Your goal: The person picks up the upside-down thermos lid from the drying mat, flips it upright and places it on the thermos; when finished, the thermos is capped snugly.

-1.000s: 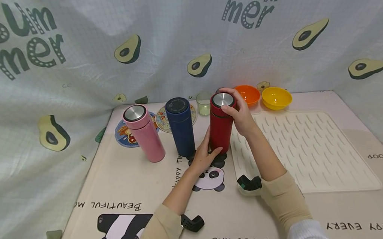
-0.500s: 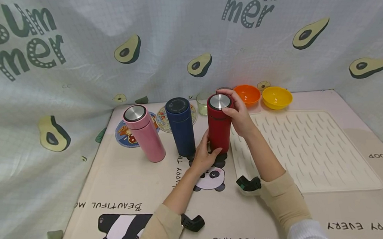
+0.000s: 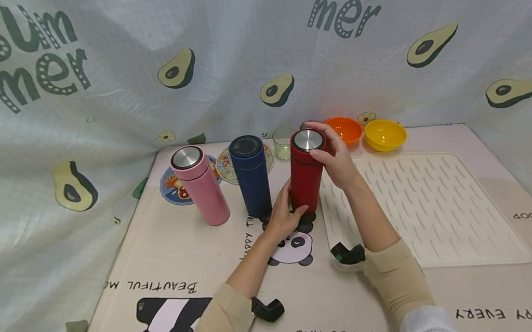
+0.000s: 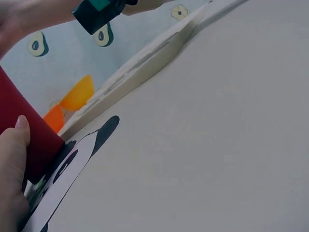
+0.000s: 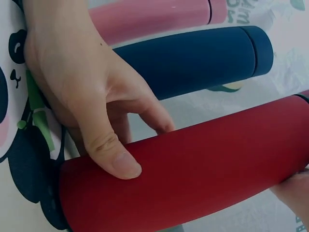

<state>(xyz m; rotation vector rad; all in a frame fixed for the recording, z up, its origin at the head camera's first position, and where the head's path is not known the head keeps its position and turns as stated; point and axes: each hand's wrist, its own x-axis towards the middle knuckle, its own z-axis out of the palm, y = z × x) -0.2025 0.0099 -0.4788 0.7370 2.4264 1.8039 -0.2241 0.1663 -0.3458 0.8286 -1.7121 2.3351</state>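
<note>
A red thermos bottle [image 3: 306, 183] with a silver-topped lid [image 3: 308, 139] stands on the table near the middle of the head view. My left hand [image 3: 281, 219] holds it low down, and the thumb lies across its front in the right wrist view. Around the lid curls my right hand [image 3: 338, 163], thumb in front and fingers behind. To the left, a blue thermos [image 3: 251, 183] stands close by, and a pink thermos [image 3: 202, 192] stands farther left. In the left wrist view only the lower part of the red bottle [image 4: 29, 130] shows.
A white ridged mat [image 3: 429, 210] lies right of the bottles. Behind are an orange bowl [image 3: 345, 131], a yellow bowl [image 3: 385, 135] and a clear glass [image 3: 283, 145]. Two round patterned mats, one blue [image 3: 174, 190] and one multicoloured [image 3: 225, 167], lie behind the pink and blue bottles.
The top of the red thermos shifted slightly left, then partly back right, with my right hand on the lid. My left hand has stayed at its lower part.
</note>
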